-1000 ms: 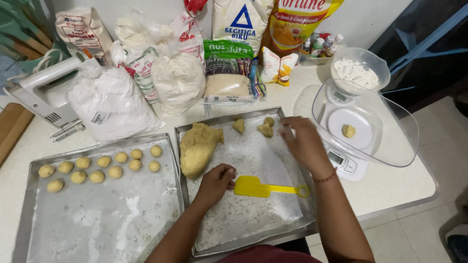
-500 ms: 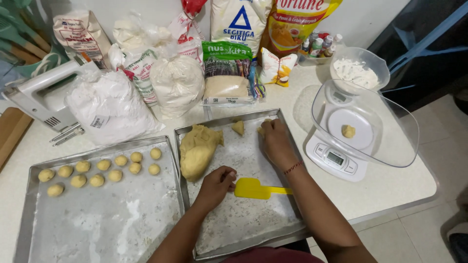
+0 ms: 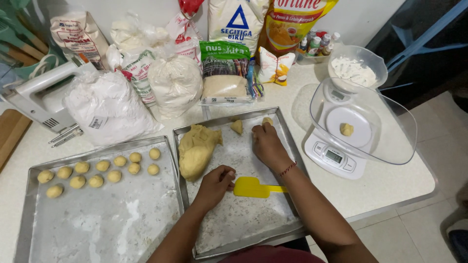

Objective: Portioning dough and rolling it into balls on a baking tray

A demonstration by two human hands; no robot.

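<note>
Your right hand (image 3: 267,146) is up at the far end of the floured tray (image 3: 287,141), fingers (image 3: 258,132) curled down and pressing on or right beside the little dough scrap (image 3: 267,121) near the back rim. I can't tell from this angle whether you've actually pinched it or are just touching it, because the knuckles hide the tips. A second small piece (image 3: 237,126) sits just to the left of that hand, between it and the big dough lump (image 3: 196,150), close but not touching. Your left hand (image 3: 217,181) is nearer to you, loosely closed with nothing clearly in it, resting on the tray right at the lump's near end and just left of the yellow scraper (image 3: 254,187). The scraper lies flat with its blade by your left hand and the handle running off to the right under your right forearm, so it's across you, not pointing away. The lump itself runs long from near-left to far, so your left hand is the closer one to it, while the right has the scraps. There's also one dough ball (image 3: 346,129) sitting in the clear bowl (image 3: 390,126) on the scale (image 3: 336,156), off to the right on the counter (image 3: 390,185), well apart from both hands.
</note>
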